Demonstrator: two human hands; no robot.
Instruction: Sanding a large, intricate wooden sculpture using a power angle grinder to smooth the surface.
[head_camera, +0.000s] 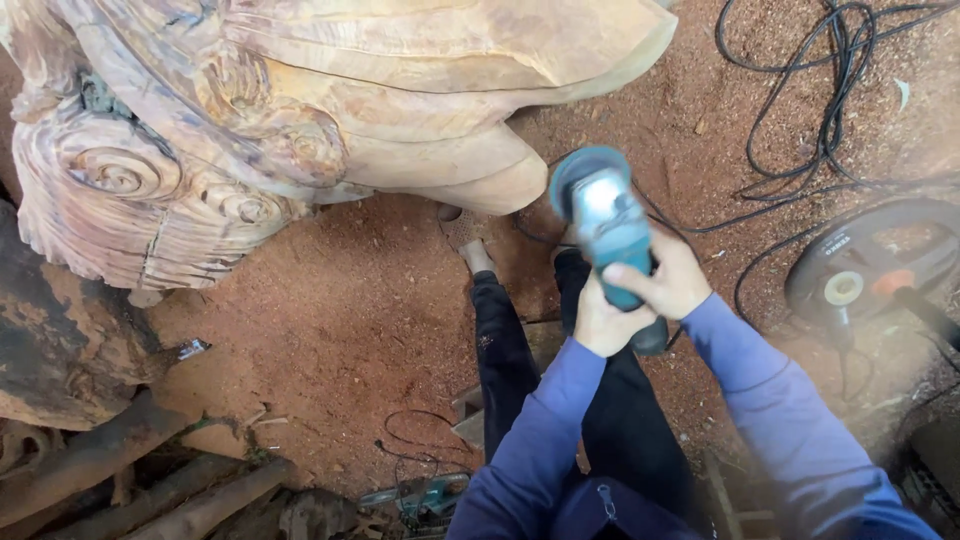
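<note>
Head view: both hands, left hand (603, 322) and right hand (668, 283), clench the teal angle grinder (606, 228), its disc end pointing toward the wood carving (300, 120).

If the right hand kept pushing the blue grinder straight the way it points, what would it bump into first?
Probably the big carved wood sculpture. The right hand and left hand aim the grinder up toward its smooth rounded lower edge, though depth is hard to judge from above.
</note>
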